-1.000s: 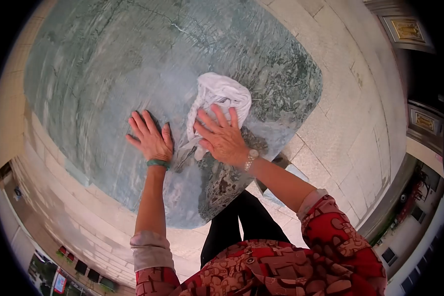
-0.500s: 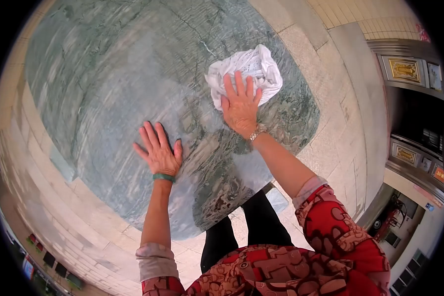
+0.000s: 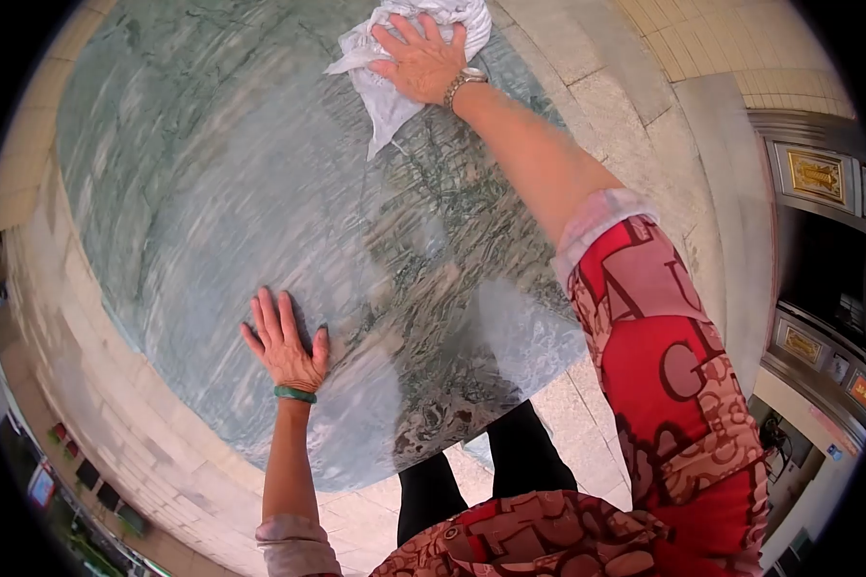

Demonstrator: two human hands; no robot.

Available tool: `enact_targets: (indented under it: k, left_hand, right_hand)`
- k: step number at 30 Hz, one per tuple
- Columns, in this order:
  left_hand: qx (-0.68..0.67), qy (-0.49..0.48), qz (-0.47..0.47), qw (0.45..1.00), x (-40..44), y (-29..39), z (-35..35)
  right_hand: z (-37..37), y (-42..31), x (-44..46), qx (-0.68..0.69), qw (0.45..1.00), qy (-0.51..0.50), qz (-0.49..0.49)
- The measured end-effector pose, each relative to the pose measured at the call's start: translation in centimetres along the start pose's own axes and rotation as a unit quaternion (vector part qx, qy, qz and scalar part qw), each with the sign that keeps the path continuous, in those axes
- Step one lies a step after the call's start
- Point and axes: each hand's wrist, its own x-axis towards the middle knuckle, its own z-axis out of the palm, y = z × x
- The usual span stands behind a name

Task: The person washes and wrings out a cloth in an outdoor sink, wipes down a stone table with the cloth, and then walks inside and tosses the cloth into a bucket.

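Note:
Under my right hand (image 3: pixel 421 65) lies a crumpled white cloth (image 3: pixel 385 108) on the far part of a polished green stone tabletop (image 3: pixel 202 202). My right hand presses down flat on the cloth with its fingers spread, and one corner of the cloth trails toward me. A metal watch (image 3: pixel 465 85) is on that wrist. My left hand (image 3: pixel 289 354) rests palm down on the bare stone at the near left, fingers apart and holding nothing. Around its wrist is a green bangle (image 3: pixel 294 394).
Pale stone paving (image 3: pixel 635 125) surrounds the tabletop. My legs (image 3: pixel 529 447), in black trousers, stand against its near edge. A building front with gold-panelled doors (image 3: pixel 814 177) is at the right. Small items, too distorted to make out, line the lower left.
My right hand has pushed the cloth away from me and slightly left across the stone, and the arm reaches further out. My left hand appears slightly lower and further left in view.

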Motion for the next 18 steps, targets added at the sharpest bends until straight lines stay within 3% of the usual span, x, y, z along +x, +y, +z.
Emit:
enact_targets:
  k: [2,3,6,18]
  left_hand:
    - [0.001,0.004,0.002,1.0,0.1,0.0,0.2]
    - [-0.002,0.007,0.004,1.0,0.1,0.0,0.2]
    - [-0.007,0.008,0.007,1.0,0.1,0.1,0.0]
    - [0.012,0.032,0.019,0.999,-0.4,0.4,0.2]
  right_hand:
    - [-0.2,2.4,0.9,-0.041,0.998,0.048,-0.002]
    - [-6.8,0.1,-1.4,-0.002,0.999,0.033,-0.011]
    - [-1.5,4.7,-3.4,-0.058,0.997,0.053,-0.028]
    - [-8.2,2.9,-34.4,-0.036,0.991,-0.039,0.124]
